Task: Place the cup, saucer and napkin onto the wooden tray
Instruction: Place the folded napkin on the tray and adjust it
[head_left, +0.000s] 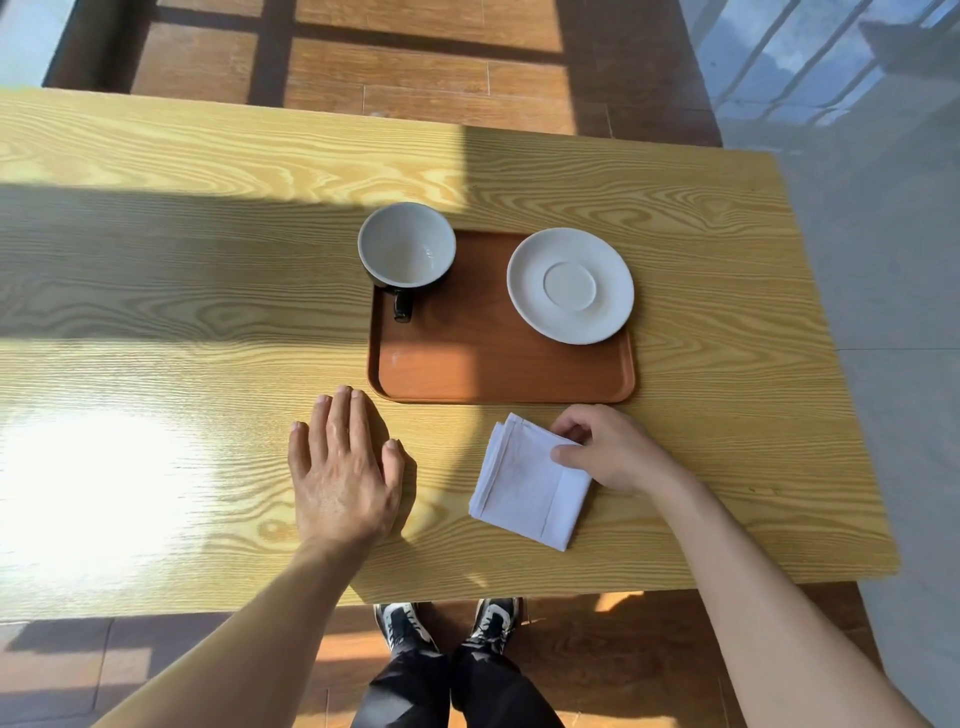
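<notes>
A reddish wooden tray (493, 364) lies on the light wood table. A cup (406, 245), white inside and dark outside with a dark handle, stands on the tray's far left corner. A white saucer (570, 285) rests on the tray's far right part. A folded white napkin (524, 483) lies on the table just in front of the tray. My right hand (608, 449) pinches the napkin's right edge between thumb and fingers. My left hand (340, 467) lies flat on the table, palm down with fingers apart, left of the napkin and near the tray's front left corner.
The table (182, 260) has its near edge just above my shoes (447, 623) and its right edge beside a pale tiled floor (883, 260). Bright sunlight glares on the table's left front part.
</notes>
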